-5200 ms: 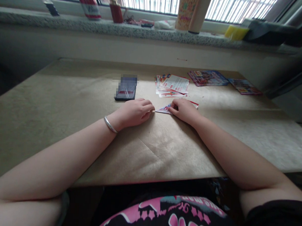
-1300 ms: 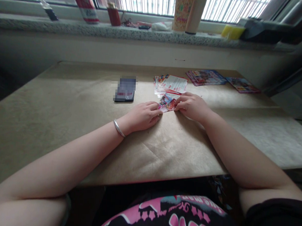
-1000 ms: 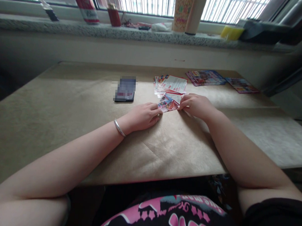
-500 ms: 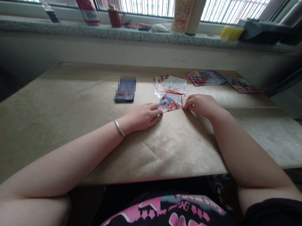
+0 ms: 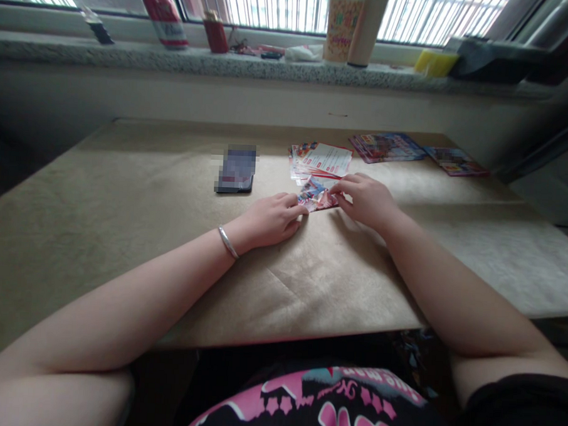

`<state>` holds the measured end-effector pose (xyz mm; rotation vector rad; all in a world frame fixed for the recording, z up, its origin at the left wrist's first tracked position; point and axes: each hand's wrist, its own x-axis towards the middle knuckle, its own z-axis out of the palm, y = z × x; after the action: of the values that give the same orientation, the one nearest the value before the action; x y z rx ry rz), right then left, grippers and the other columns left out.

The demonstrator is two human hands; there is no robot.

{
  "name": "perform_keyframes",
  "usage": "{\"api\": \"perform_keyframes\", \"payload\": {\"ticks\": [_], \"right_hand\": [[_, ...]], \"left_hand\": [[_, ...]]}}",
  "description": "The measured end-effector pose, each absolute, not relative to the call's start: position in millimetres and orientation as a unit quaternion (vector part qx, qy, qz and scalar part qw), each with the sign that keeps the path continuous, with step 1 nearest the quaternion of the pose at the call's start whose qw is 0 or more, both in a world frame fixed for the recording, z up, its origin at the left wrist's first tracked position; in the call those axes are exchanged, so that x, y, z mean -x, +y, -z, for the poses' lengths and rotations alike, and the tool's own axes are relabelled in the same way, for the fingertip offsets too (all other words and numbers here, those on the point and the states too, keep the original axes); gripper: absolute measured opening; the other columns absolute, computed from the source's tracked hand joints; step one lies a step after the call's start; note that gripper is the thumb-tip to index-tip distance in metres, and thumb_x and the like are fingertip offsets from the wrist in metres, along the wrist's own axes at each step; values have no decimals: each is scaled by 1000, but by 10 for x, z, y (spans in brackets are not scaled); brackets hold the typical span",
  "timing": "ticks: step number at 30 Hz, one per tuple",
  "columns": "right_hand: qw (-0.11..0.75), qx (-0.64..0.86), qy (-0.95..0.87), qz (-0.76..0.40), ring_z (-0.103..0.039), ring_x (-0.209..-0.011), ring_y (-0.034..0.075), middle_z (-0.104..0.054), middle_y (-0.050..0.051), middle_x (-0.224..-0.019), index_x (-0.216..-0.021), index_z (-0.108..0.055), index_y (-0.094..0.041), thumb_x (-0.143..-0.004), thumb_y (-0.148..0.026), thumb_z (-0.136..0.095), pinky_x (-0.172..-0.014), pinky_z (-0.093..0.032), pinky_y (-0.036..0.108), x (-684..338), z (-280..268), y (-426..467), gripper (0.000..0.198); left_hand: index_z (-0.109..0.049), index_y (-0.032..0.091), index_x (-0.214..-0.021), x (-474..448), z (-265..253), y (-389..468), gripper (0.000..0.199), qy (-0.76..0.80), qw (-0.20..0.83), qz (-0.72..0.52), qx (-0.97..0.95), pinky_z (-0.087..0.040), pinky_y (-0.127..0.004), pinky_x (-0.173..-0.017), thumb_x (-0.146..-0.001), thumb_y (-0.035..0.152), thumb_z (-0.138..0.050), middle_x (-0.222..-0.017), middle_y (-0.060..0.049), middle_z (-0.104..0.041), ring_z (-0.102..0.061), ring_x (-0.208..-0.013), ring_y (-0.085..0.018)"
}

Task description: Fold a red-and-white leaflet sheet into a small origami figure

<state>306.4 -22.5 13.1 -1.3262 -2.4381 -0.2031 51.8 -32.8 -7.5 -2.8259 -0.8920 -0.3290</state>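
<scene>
Between my hands a colourful printed card (image 5: 317,197) lies on the table, its shape looking folded or slanted along the upper side. My left hand (image 5: 275,219), with a silver bangle (image 5: 228,242) at the wrist, grips its left corner between thumb and fingers. Over its right part, my right hand (image 5: 362,197) pinches the card with thumb and forefinger; the fingers cover that end. Just beyond it a fanned pile of white, red-edged cards (image 5: 326,159) touches or overlaps the card's far side; I cannot tell which.
A dark phone (image 5: 237,168), partly blurred, lies to the left. At the back right are a stack of colourful cards (image 5: 388,147) and another printed piece (image 5: 455,161). The granite windowsill (image 5: 253,66) holds a red-and-white can (image 5: 164,18), a patterned cup (image 5: 340,28) and a yellow block (image 5: 435,62).
My right hand has moved left and slightly up, from the card's right corner onto its printed face. My left hand has barely shifted and stays at the left corner.
</scene>
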Motion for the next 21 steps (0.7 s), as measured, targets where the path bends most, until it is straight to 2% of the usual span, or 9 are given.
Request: {"api": "perform_keyframes", "payload": {"ticks": [5, 21], "right_hand": [[161, 387, -908, 8, -62, -93, 22, -72, 6, -101, -95, -74, -23, -91, -26, -54, -79, -44, 33, -2843, 18, -260, 21], [162, 362, -918, 16, -58, -92, 23, -69, 8, -99, -95, -73, -22, -91, -22, -52, -81, -43, 34, -2802, 56, -236, 22]], "left_hand": [[-64, 18, -120, -512, 94, -313, 30, -293, 84, 121, 945, -51, -36, -87, -97, 26, -46, -107, -11, -63, -60, -94, -22], [-64, 16, -117, -479, 42, -313, 29, -276, 55, 116, 953, -52, -34, -88, -98, 26, -45, -108, -11, -63, -61, -96, -21]]}}
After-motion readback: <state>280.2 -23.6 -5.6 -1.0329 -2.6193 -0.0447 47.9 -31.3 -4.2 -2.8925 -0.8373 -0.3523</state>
